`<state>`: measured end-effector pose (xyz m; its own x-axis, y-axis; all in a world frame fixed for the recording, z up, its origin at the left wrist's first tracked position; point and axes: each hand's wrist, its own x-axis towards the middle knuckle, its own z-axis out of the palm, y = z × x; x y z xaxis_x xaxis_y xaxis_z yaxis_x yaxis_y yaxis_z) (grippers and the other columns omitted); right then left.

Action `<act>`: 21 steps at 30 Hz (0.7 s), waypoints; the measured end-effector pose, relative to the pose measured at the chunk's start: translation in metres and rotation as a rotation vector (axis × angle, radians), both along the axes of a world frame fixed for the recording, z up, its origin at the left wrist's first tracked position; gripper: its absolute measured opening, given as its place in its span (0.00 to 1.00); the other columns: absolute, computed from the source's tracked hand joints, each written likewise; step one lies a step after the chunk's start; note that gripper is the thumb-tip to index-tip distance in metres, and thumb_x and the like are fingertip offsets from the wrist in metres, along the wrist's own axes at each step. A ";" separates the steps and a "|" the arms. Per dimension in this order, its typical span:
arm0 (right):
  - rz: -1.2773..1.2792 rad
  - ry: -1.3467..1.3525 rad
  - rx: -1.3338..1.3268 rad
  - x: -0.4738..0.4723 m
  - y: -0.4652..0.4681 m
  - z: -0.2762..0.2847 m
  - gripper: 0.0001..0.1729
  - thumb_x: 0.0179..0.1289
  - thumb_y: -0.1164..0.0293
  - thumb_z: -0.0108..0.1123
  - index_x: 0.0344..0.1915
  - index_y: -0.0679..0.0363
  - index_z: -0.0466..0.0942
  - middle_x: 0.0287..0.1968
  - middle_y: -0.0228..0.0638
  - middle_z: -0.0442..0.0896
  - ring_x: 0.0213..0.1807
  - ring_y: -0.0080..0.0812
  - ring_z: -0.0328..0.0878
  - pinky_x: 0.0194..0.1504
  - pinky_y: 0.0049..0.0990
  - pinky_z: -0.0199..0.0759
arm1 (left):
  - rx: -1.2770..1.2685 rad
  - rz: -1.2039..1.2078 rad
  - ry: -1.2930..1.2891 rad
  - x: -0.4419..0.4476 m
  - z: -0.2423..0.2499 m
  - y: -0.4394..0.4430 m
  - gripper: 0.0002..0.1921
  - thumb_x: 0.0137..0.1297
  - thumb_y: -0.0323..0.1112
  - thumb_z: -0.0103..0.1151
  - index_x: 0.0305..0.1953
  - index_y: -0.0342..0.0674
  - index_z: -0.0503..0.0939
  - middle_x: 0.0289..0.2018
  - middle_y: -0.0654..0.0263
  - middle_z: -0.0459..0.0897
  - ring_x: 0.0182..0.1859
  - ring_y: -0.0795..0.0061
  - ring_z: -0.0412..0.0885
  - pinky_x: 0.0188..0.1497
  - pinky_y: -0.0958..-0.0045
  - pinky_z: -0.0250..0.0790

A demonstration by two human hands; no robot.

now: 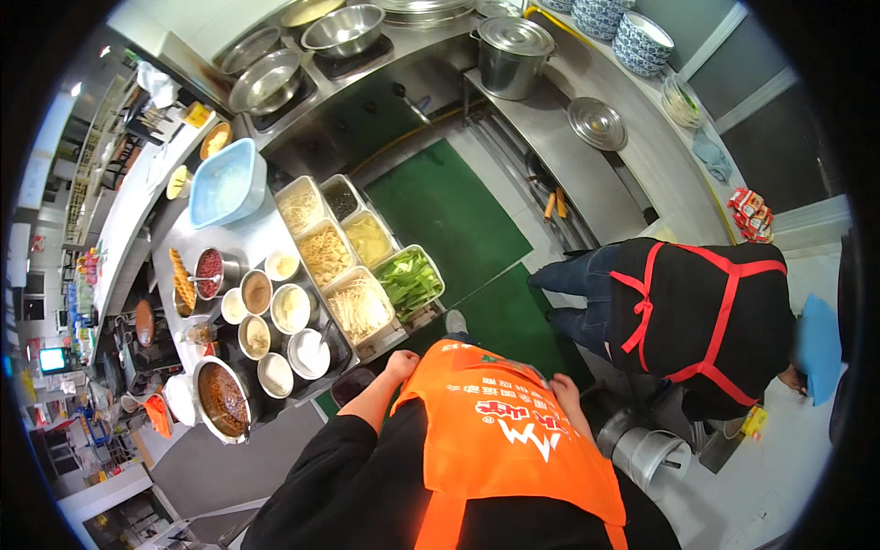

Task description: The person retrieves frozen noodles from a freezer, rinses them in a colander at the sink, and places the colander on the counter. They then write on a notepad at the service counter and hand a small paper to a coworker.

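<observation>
My left hand is beside the left edge of my orange apron, its fingers curled. On the apron's other side is my right hand, partly covered by the cloth. Whether either hand pinches the apron cannot be made out. Ahead of my left hand stand food tubs: one of leafy greens, one of enoki mushrooms, one of pale yellow slices and one of yellowish strips. Left of them are several round pots of seasoning, among them a white powder tub and a large pot of dark red sauce.
A co-worker in black with red straps bends over at the right, near a metal bucket. Green mats cover the floor ahead. A lidded stockpot, a pot lid and stacked patterned bowls stand beyond.
</observation>
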<state>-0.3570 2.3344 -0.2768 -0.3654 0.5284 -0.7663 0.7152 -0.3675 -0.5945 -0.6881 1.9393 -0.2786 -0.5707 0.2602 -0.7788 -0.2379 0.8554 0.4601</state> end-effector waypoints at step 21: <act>0.780 -0.011 -0.115 -0.431 0.170 -0.052 0.21 0.75 0.75 0.61 0.65 0.63 0.74 0.45 0.38 0.88 0.39 0.26 0.84 0.39 0.25 0.76 | 0.086 1.201 -0.207 0.001 0.038 0.064 0.13 0.78 0.38 0.59 0.52 0.36 0.87 0.40 0.67 0.90 0.38 0.78 0.85 0.41 0.72 0.79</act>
